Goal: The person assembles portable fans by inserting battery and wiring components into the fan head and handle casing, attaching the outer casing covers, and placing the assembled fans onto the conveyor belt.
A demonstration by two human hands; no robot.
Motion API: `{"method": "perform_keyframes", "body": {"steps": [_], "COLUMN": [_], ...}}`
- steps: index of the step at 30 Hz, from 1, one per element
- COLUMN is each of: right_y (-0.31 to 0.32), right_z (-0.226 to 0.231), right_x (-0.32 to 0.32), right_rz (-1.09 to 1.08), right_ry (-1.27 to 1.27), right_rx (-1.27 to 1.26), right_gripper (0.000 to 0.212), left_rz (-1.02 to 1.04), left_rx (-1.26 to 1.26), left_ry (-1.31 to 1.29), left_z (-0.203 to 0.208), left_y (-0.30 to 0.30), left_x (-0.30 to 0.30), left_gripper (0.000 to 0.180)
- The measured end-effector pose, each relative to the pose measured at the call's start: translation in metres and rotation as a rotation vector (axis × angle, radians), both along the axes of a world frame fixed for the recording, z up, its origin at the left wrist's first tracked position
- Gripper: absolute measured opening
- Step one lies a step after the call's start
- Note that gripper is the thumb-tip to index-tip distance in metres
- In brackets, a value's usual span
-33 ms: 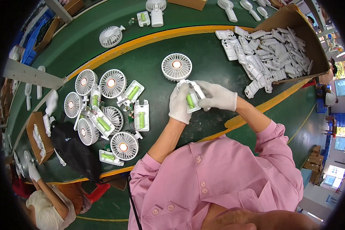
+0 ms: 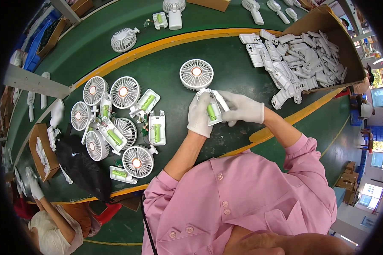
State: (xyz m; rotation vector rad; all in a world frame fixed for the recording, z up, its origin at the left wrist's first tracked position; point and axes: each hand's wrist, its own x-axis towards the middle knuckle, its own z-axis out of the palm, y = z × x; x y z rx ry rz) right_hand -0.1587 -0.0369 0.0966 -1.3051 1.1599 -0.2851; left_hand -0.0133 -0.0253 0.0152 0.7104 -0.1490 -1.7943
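Just in front of me is a white handheld fan, its round grille head (image 2: 196, 74) lying away from me on the green table. My gloved left hand (image 2: 199, 114) is closed around the opened handle (image 2: 214, 113), where a green battery cell (image 2: 211, 111) shows. At the handle's right side, my gloved right hand (image 2: 243, 107) grips a narrow white handle cover (image 2: 221, 101), tilted edge-on against the handle. Its fingertips are partly hidden behind the cover. To the left lie several fans (image 2: 125, 92) with open handles and green cells, bunched together.
A cardboard box (image 2: 356, 55) on its side spills white plastic covers (image 2: 281, 72) at the right. Left are a black bag (image 2: 83, 165) and a small carton (image 2: 51, 159). More fans (image 2: 123, 40) lie beyond the yellow strip (image 2: 157, 44). A co-worker's gloved hand (image 2: 36, 190) is at far left.
Hardly anything differs; the fingers of my right hand have shifted very slightly at the cover.
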Motion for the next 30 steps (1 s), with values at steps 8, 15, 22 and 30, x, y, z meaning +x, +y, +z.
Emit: {"method": "perform_keyframes", "body": {"steps": [8, 15, 22, 30], "right_y": [0.007, 0.014, 0.01, 0.016], "right_z": [0.008, 0.004, 0.004, 0.001], "right_x": [-0.014, 0.001, 0.005, 0.016], "right_rz": [-0.084, -0.106, -0.048, 0.165], "right_ry": [-0.039, -0.009, 0.067, 0.59], "right_rx": [0.012, -0.174, -0.195, -0.744], "right_gripper": [0.057, 0.063, 0.068, 0.072], "left_rz": [-0.156, -0.062, -0.107, -0.153], "left_rx": [-0.045, -0.032, -0.054, -0.029], "left_ry": [-0.013, 0.084, 0.086, 0.228], "left_z": [0.006, 0.0, -0.002, 0.01], "left_y": [-0.001, -0.003, -0.002, -0.002], "left_x": [0.009, 0.004, 0.004, 0.009], "left_gripper": [0.019, 0.018, 0.021, 0.036]}}
